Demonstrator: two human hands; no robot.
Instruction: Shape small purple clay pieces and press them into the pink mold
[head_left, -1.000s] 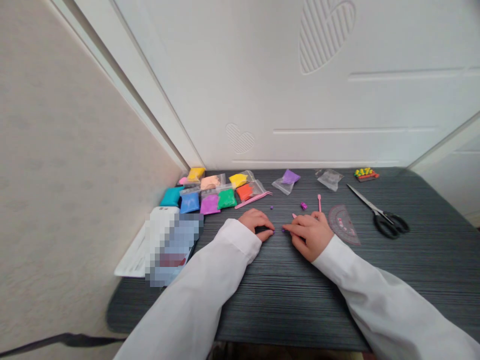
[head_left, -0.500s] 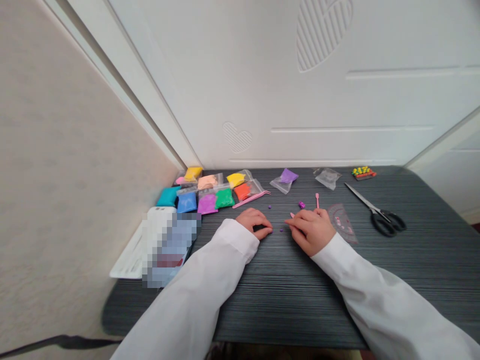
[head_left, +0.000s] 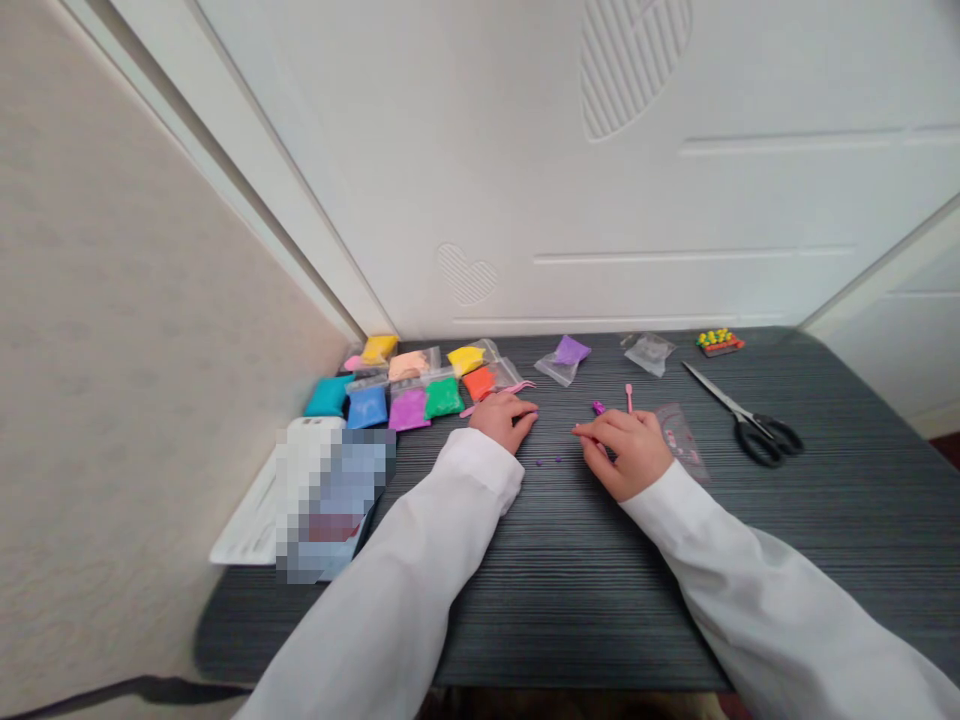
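Observation:
My left hand [head_left: 504, 420] has its thumb and forefinger pinched together on the tabletop, at a tiny purple ball of clay [head_left: 535, 412] that shows at the fingertips. Two more purple clay specks, one [head_left: 538, 463] below that hand and another [head_left: 558, 459] between the hands, lie on the dark table. My right hand [head_left: 626, 455] is closed, thumb against fingers, round a thin pink clay tool that its fingers mostly hide. Just beyond its knuckles lie a shiny purple lump [head_left: 598, 407] and a second pink tool [head_left: 629, 397]. A clear printed plastic sheet [head_left: 682, 440] lies partly under my right hand.
Bags of coloured clay, among them a green one [head_left: 444, 397], cover the back left beside pink tweezers [head_left: 517, 387]. A purple clay bag [head_left: 571, 350], a clear bag [head_left: 649, 353], a small yellow-and-red piece [head_left: 720, 343] and scissors [head_left: 757, 430] lie further right. A white package [head_left: 277, 500] is at left.
My left hand has moved away from me to the purple ball that lay apart. A purple speck now shows where its fingertips were. My right hand stays nearly in place; its tool's pink tip is less visible.

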